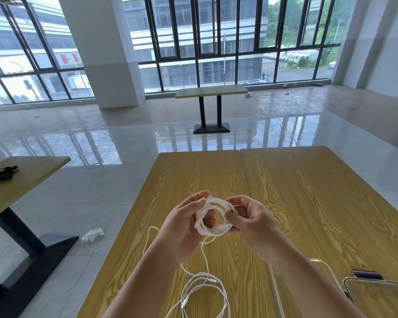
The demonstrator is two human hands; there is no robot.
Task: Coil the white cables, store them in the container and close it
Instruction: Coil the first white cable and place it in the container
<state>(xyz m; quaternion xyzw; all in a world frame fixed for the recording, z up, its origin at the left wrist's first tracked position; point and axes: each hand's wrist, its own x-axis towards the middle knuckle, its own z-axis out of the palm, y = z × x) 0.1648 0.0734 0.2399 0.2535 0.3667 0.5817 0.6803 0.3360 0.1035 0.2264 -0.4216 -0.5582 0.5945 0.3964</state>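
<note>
While I am watching from far away, the left hand (186,228) and the right hand (251,222) are both pinching a round coil of white cable (213,215), holding it up over the yellow, wood-grain surface (296,191). Thin, loose white cable (205,288) is lying in soft loops below. A clear, shiny container (377,294) with rounded corners is sitting near the right.

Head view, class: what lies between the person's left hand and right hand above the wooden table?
In the head view, a coil of white cable lies between the left hand and right hand; both grip it.
</note>
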